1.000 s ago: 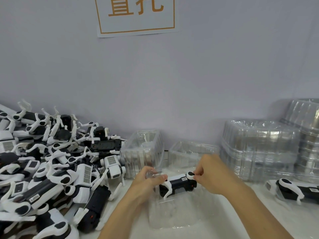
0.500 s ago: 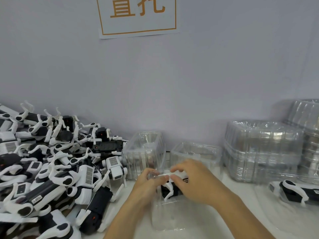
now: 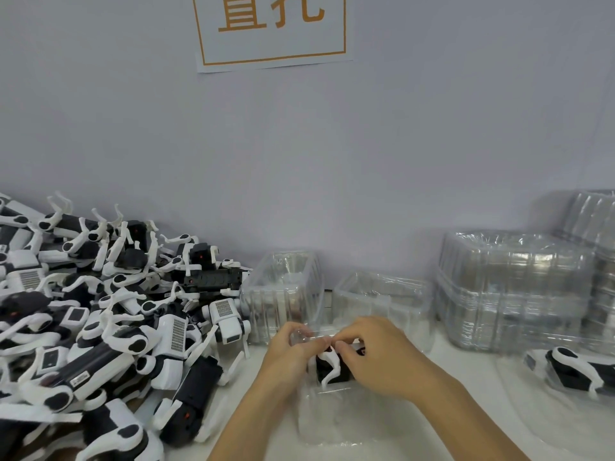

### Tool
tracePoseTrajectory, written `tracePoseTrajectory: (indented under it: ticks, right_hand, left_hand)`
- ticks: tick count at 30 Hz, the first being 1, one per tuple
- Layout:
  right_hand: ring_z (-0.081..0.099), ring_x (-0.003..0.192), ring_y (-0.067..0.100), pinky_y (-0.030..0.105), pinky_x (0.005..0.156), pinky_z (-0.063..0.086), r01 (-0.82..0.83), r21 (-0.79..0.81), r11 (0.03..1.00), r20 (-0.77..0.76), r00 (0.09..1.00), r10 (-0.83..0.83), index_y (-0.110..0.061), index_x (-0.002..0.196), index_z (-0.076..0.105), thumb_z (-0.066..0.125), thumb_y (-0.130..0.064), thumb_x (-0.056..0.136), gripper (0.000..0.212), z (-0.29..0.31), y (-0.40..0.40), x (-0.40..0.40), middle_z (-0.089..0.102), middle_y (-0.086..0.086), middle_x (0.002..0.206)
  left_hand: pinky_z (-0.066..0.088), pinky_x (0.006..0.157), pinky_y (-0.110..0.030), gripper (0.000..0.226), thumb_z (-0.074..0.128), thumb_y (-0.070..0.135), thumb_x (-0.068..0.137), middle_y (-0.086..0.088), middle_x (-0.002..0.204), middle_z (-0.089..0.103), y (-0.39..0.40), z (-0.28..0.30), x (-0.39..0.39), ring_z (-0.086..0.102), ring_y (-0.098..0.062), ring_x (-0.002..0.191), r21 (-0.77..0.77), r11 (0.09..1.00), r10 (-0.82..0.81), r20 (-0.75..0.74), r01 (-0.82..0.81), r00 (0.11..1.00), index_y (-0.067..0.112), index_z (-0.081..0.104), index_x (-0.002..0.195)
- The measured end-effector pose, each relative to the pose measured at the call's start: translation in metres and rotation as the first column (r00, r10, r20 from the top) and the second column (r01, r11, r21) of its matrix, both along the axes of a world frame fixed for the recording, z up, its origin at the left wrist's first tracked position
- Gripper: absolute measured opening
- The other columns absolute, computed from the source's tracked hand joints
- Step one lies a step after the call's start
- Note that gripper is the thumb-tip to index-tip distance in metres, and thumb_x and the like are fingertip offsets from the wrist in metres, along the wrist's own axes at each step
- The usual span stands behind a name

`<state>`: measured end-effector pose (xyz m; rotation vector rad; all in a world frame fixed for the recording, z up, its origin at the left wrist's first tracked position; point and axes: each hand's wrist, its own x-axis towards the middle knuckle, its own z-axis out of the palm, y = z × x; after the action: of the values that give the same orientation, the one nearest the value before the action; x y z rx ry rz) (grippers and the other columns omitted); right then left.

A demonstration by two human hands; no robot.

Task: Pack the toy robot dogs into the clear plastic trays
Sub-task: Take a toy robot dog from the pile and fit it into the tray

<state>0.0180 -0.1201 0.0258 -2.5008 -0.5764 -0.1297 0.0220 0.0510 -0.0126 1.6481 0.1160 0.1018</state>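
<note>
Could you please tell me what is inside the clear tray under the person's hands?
A black-and-white toy robot dog lies inside the clear tray; both hands cover most of its body.

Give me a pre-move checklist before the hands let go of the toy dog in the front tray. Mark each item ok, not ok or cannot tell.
1. Toy dog inside the front tray: ok.
2. Dog fully seated in the tray: cannot tell, the hands cover it.
3. Left hand steadying the tray's far rim: ok.
4. Right hand on the dog: ok.
5. Empty tray stack available at right: ok.
6. More dogs in the pile at left: ok.
</note>
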Motion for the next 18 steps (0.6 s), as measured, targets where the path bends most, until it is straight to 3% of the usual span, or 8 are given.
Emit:
tracePoseTrajectory:
  ticks: [2,4,8,11,15,18]
  right_hand:
    - [0.056,0.087,0.002,0.028,0.091,0.046,-0.008,0.005,1.000,-0.038,0.999,0.008,-0.041,0.101,0.075,0.052,-0.022,0.095,0.031,0.001,-0.003,0.002,0.061,-0.024,0.083]
    - [0.058,0.096,0.000,0.020,0.088,0.048,-0.007,0.016,1.000,-0.076,0.997,0.009,-0.038,0.107,0.075,0.053,-0.013,0.095,0.035,0.002,-0.008,0.004,0.063,-0.023,0.104]
    - [0.054,0.101,-0.006,0.007,0.075,0.042,-0.005,0.044,0.999,-0.097,0.995,0.009,-0.041,0.107,0.071,0.059,-0.007,0.092,0.040,0.003,-0.021,0.008,0.061,-0.018,0.114]
    - [0.053,0.101,-0.002,0.011,0.076,0.042,0.033,0.018,0.999,-0.095,0.995,-0.031,-0.042,0.108,0.069,0.068,-0.011,0.089,0.037,0.002,-0.022,0.008,0.055,-0.019,0.111]
    - [0.054,0.101,0.004,0.023,0.088,0.047,0.139,-0.023,0.990,-0.016,0.990,-0.139,-0.044,0.106,0.066,0.072,-0.019,0.087,0.032,0.000,-0.017,0.006,0.053,-0.019,0.108]
    - [0.057,0.100,0.006,0.025,0.087,0.048,0.179,-0.013,0.984,-0.003,0.984,-0.179,-0.042,0.106,0.067,0.076,-0.022,0.084,0.031,0.000,-0.016,0.005,0.054,-0.018,0.107]
  left_hand:
    - [0.041,0.058,-0.014,0.028,0.080,0.023,0.081,0.012,0.078,0.068,0.000,-0.001,0.001,0.060,0.013,0.059,-0.003,1.000,0.007,0.005,-0.007,1.000,0.012,0.063,0.101]
    - [0.040,0.063,-0.018,0.029,0.080,0.026,0.081,0.019,0.069,0.070,0.000,-0.001,0.001,0.059,0.015,0.061,-0.009,1.000,0.009,0.005,-0.009,1.000,0.013,0.063,0.101]
    - [0.039,0.069,-0.024,0.024,0.078,0.029,0.083,0.026,0.072,0.069,0.000,-0.002,0.002,0.061,0.014,0.066,-0.031,0.999,0.020,-0.004,-0.020,1.000,0.015,0.065,0.098]
    - [0.041,0.069,-0.023,0.022,0.078,0.033,0.083,0.021,0.075,0.071,0.000,-0.002,0.003,0.063,0.011,0.069,-0.045,0.998,0.036,-0.007,-0.036,0.999,0.018,0.067,0.096]
    - [0.039,0.069,-0.022,0.028,0.077,0.032,0.085,0.028,0.071,0.068,0.000,-0.002,0.002,0.060,0.016,0.065,-0.020,1.000,-0.008,0.003,0.008,1.000,0.016,0.063,0.103]
    - [0.042,0.059,-0.010,0.027,0.078,0.031,0.083,0.021,0.071,0.069,0.001,-0.002,0.002,0.059,0.015,0.061,0.007,1.000,-0.001,0.013,0.001,1.000,0.016,0.063,0.101]
